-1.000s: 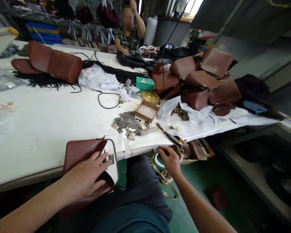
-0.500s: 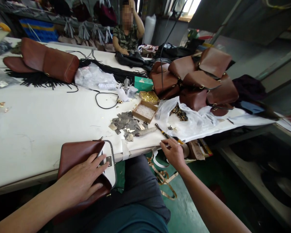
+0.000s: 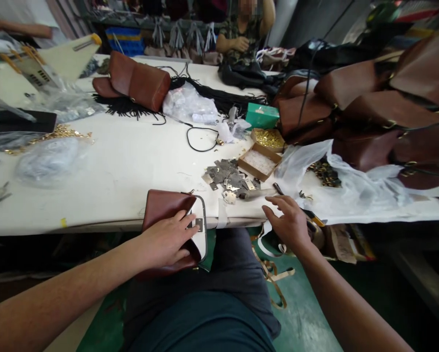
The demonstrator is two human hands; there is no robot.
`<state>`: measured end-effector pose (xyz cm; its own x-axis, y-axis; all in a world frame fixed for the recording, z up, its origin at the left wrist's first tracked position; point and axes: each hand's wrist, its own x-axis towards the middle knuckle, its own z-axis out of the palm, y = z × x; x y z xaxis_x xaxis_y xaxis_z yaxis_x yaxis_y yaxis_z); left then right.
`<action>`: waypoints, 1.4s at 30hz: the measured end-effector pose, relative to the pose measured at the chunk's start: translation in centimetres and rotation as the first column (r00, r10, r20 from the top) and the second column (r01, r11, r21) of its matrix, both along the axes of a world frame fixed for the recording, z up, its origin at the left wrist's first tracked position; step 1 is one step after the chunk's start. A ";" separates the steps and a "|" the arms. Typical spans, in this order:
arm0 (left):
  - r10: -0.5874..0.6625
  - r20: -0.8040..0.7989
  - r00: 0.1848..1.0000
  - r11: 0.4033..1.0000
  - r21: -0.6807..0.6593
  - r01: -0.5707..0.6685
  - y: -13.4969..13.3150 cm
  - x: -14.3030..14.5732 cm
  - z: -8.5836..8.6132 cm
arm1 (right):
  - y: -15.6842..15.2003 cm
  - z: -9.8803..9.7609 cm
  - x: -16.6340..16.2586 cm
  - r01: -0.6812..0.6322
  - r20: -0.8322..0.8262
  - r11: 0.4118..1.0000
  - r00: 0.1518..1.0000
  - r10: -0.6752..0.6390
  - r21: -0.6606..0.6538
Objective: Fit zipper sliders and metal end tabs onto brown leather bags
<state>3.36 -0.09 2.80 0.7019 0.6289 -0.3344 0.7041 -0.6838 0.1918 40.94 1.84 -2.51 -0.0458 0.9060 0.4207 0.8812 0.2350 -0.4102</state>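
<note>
A brown leather bag lies at the table's front edge, its lower part hanging over toward my lap. Its flap shows a white inner face with a small metal plate on it. My left hand rests on the bag's opening, fingers spread, two fingertips beside the plate. Over the front edge, to the right, my right hand hovers with fingers apart and nothing visible in them. Near it are a grey rod-like tool and a yellow-and-black tool, partly hidden behind the hand.
Loose metal plates lie in a pile beyond the bag. Behind them stand a box of clear small pieces and a box of gold pieces. Brown bags are heaped at right. Across the table sits a co-worker.
The view has swung left, so things appear further right. My right hand has opened from a curled pose near the table edge. My left hand stays on the bag.
</note>
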 end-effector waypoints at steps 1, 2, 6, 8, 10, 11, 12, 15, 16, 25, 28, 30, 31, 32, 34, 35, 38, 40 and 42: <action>-0.002 0.003 1.000 1.000 0.007 0.002 0.0 -0.1 -0.1 | 0.7 0.3 -0.5 -0.025 0.012 1.000 1.000 0.025 0.003; -0.005 0.007 1.000 1.000 0.013 0.005 0.0 -0.1 -0.2 | 1.4 0.5 -0.9 -0.056 0.031 0.998 0.998 0.055 0.004; -0.015 0.014 1.000 1.000 0.028 0.014 0.0 -0.2 -0.3 | 4.3 0.5 -1.9 -0.214 0.214 0.970 0.948 0.234 -0.111; -0.020 0.025 1.000 0.999 0.032 0.019 0.0 -0.2 -0.2 | 5.6 0.0 -1.8 -0.227 0.299 0.957 0.914 0.273 -0.181; -0.022 0.038 0.999 0.999 0.037 0.021 0.0 -0.2 -0.1 | 6.6 -0.4 -1.4 -0.204 0.357 0.957 0.895 0.267 -0.206; -0.021 0.042 0.999 0.999 0.039 0.019 0.0 -0.2 -0.2 | 7.0 -0.5 -1.2 -0.206 0.370 0.954 0.887 0.276 -0.217; -0.019 0.046 0.999 0.999 0.043 0.017 0.0 -0.3 -0.2 | 7.2 -0.6 -1.0 -0.217 0.363 0.949 0.885 0.291 -0.230; -0.016 0.063 0.998 0.998 0.059 0.012 0.0 -0.5 -0.6 | 7.0 0.3 -1.2 -0.240 0.175 0.946 0.944 0.279 -0.216; -0.016 0.072 0.997 0.998 0.064 0.012 0.0 -0.5 -0.7 | 6.7 1.0 -1.7 -0.223 0.038 0.953 0.971 0.236 -0.203; -0.026 0.136 0.990 0.994 0.110 0.011 0.1 -0.6 -1.2 | 6.1 4.7 -15.4 -0.401 -0.985 0.902 0.001 -0.174 -0.159; -0.020 0.180 0.983 0.992 0.127 -0.003 0.0 -0.9 -1.9 | 6.2 3.9 -19.2 -0.372 -0.976 0.916 -0.090 -0.199 -0.152; -0.010 0.200 0.980 0.992 0.122 -0.015 0.0 -1.0 -2.4 | 6.1 3.3 -20.8 -0.368 -0.981 0.918 -0.062 -0.183 -0.148; -0.004 0.205 0.979 0.993 0.119 -0.021 0.0 -1.1 -2.6 | 6.0 3.0 -21.4 -0.377 -0.984 0.914 -0.039 -0.175 -0.148; 0.000 0.209 0.978 0.993 0.117 -0.025 0.0 -1.1 -2.7 | 5.9 2.7 -21.9 -0.390 -0.986 0.909 -0.012 -0.167 -0.149; 0.004 0.219 0.976 0.993 0.112 -0.030 0.0 -1.1 -3.0 | 5.6 2.3 -22.5 -0.409 -0.989 0.901 0.041 -0.141 -0.145; 0.007 0.226 0.974 0.994 0.107 -0.032 0.0 -1.1 -3.0 | 5.5 2.2 -22.7 -0.413 -0.991 0.900 0.063 -0.122 -0.137; 0.021 0.239 0.971 0.994 0.097 -0.045 0.0 -1.0 -3.1 | 4.7 2.2 -23.0 -0.425 -0.992 0.900 0.120 -0.043 -0.091; 0.022 0.241 0.970 0.994 0.102 -0.048 0.0 -1.0 -3.1 | 3.9 2.1 -23.0 -0.442 -0.983 0.895 0.181 0.019 -0.064; 0.016 0.245 0.969 0.994 0.100 -0.042 0.1 -1.0 -2.9 | 2.9 1.9 -23.0 -0.449 -0.962 0.893 0.258 0.085 -0.041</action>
<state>2.33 0.01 -0.12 0.7351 0.6722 -0.0879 0.6646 -0.6891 0.2888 17.96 4.77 -0.59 -0.0584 0.9911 0.1197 -0.2287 0.1034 -0.9680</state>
